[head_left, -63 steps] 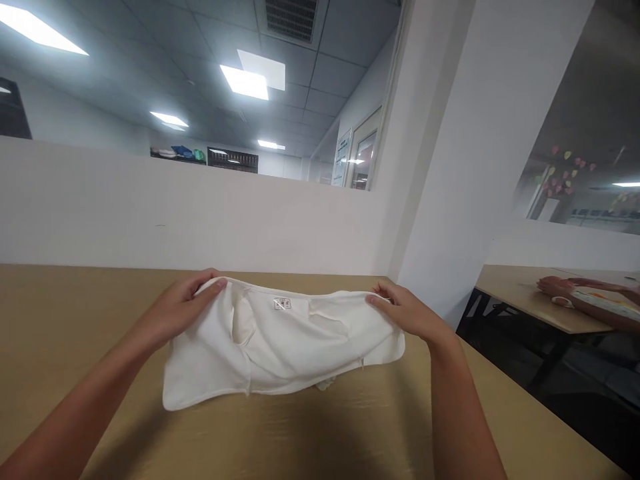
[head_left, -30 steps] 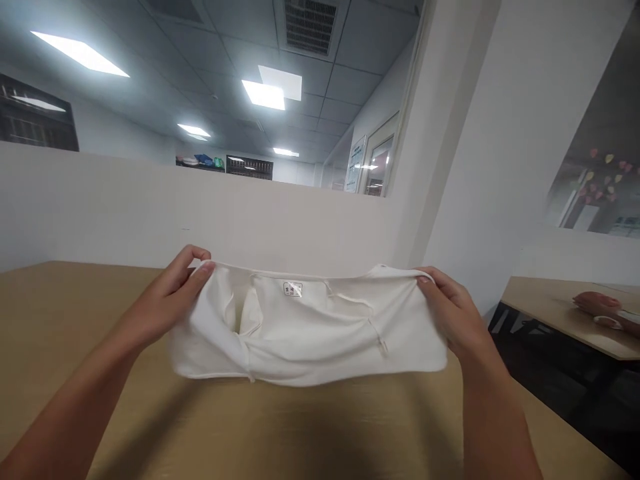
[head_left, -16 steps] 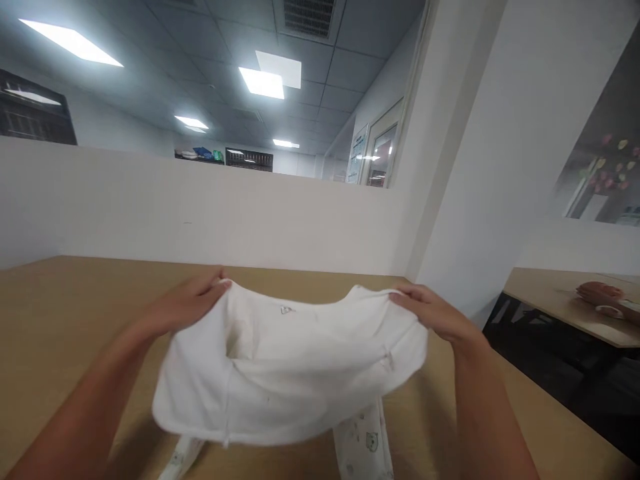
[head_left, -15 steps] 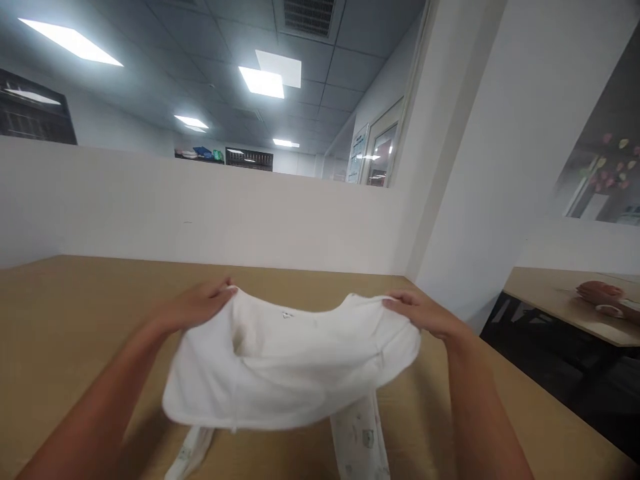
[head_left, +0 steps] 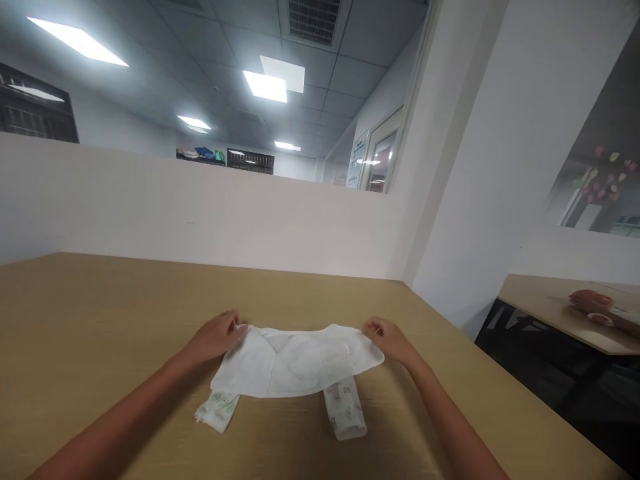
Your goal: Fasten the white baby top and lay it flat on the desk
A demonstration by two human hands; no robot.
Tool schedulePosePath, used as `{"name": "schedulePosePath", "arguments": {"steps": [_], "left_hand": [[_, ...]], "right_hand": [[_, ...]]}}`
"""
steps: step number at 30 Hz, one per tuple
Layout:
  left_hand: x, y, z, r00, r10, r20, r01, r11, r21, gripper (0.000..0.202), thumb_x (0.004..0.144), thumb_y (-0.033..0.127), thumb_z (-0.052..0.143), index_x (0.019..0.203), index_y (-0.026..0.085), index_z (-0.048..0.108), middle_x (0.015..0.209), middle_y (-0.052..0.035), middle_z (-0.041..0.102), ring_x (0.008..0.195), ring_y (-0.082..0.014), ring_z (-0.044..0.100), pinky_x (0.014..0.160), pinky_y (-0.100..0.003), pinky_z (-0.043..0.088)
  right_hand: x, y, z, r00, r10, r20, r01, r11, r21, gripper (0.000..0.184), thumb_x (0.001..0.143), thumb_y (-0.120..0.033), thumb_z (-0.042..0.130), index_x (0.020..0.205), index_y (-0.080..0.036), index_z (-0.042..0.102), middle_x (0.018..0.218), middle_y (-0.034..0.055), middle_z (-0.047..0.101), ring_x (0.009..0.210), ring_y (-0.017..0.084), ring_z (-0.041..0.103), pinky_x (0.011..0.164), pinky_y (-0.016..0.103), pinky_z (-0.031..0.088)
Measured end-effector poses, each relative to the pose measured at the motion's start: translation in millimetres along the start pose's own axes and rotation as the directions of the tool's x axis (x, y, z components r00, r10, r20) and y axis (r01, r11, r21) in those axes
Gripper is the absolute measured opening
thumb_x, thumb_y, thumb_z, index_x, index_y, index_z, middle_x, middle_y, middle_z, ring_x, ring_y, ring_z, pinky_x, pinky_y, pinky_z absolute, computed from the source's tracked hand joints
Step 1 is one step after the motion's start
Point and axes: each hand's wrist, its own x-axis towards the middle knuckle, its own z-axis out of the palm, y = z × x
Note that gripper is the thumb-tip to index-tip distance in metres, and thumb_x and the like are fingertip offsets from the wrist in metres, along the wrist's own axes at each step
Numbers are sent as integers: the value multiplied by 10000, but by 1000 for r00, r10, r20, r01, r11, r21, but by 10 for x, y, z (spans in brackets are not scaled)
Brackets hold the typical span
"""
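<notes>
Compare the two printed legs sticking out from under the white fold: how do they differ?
The left leg shows green print and angles outward toward the left; the right leg shows fainter, paler print and runs almost straight toward the camera. The right leg shows more length than the left leg. Both lie flat on the table, emerging from under the white fold.

You get cool light from the rectangular ceiling light panels (head_left: 273,85) at upper centre and upper left, which glare white. The tan wooden tabletop (head_left: 100,320) is evenly lit with soft shadows. Straight lines bow near the edges; the right edge looks soft.
</notes>
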Motion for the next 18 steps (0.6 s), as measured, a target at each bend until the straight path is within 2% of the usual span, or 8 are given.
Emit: {"name": "schedulePosePath", "arguments": {"steps": [3,6,9,13,16,18], "left_hand": [[-251,-144,50,999,-43,-12,43,999,-33,480,943,682,430,859,227,557,889,-37,674,825,-224,601,748,-320,401],[-315,-264,143,989,-150,-8,148,981,-126,589,929,764,401,825,219,599,897,-61,701,856,-256,626,733,-327,399],[-172,-267,244,973,-230,10,229,959,-168,652,872,828,423,726,211,576,838,-79,697,829,-282,633,689,-327,367],[74,-146,333,964,-264,34,264,927,-267,633,731,829,589,647,203,550,732,-83,658,792,-301,636,663,-321,357],[146,-58,308,969,-242,57,245,891,-382,576,670,744,669,768,177,646,845,-101,712,886,-324,674,699,-330,428],[153,4,229,972,-220,81,232,853,-468,603,665,722,690,890,163,680,959,-113,736,934,-324,691,721,-336,476]], "right_hand": [[-142,135,201,998,4,-55,-6,999,-37,332,903,-483,558,854,-178,680,888,43,690,839,212,605,769,303,443],[-121,324,369,983,77,-165,-90,994,-68,324,932,-453,527,932,-171,685,987,79,703,906,235,617,810,320,446],[19,464,468,963,156,-220,-179,980,-88,288,959,-396,506,944,-167,681,1046,108,708,972,250,628,827,320,451],[217,533,542,947,229,-223,-261,957,-125,208,930,-356,581,881,-172,663,960,103,706,943,251,623,799,310,430],[290,539,533,948,262,-178,-287,949,-133,141,827,-279,659,757,-173,598,846,67,667,879,234,606,747,287,397],[277,529,476,956,270,-117,-283,953,-106,136,757,-213,651,694,-173,538,780,38,631,816,205,588,692,265,372]]}}
